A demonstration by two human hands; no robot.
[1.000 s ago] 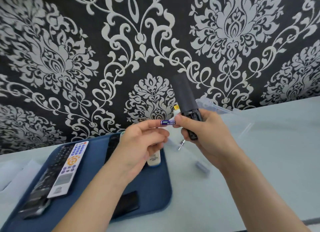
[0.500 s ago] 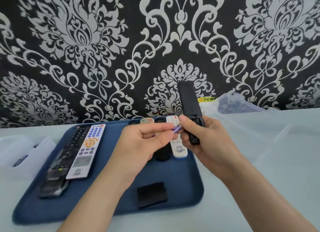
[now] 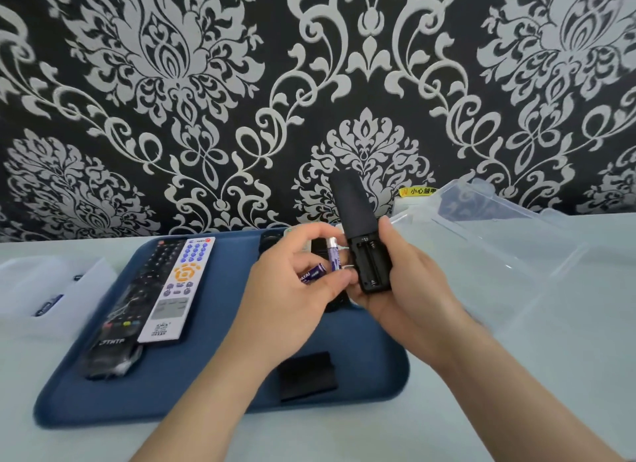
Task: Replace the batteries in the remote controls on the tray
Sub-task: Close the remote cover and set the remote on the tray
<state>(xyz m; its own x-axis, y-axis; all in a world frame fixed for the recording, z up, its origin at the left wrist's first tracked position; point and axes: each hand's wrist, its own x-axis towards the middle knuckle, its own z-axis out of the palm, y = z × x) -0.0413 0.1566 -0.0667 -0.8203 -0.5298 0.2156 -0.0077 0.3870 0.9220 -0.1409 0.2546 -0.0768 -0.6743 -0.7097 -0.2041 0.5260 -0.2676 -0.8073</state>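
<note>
Two cells are out of the black remote (image 3: 354, 213), judging by its bare battery compt. (image 3: 370, 260). Status: approx. mid-swap on this unit.

Left hand (image 3: 289, 296), centre frame, pinches the upright battery (image 3: 333, 255) betw. thumb and forefinger. The second battery (image 3: 311, 274) lies tucked under its curled fingers. Right hand (image 3: 409, 289), just right of centre, holds the remote's lower end, fingers and thumb curled round it, open back facing the camera. The battery cover (image 3: 306, 375) lies on the tray (image 3: 103, 413), lower centre. Whether the held cells are old or new: cannot tell.

Left to do (est.): load cells, refit cover, then service the other units, e.g. the white remote (image 3: 179, 282) and long black remote (image 3: 127, 306) at the tray's left. Their status is not shown.

Vs. 0.5 s earlier: then one cell showed, at the compt. edge, touching the right thumb. Now two show, clear of the remote. The view has dropped, so more of the tray is visible.
</note>
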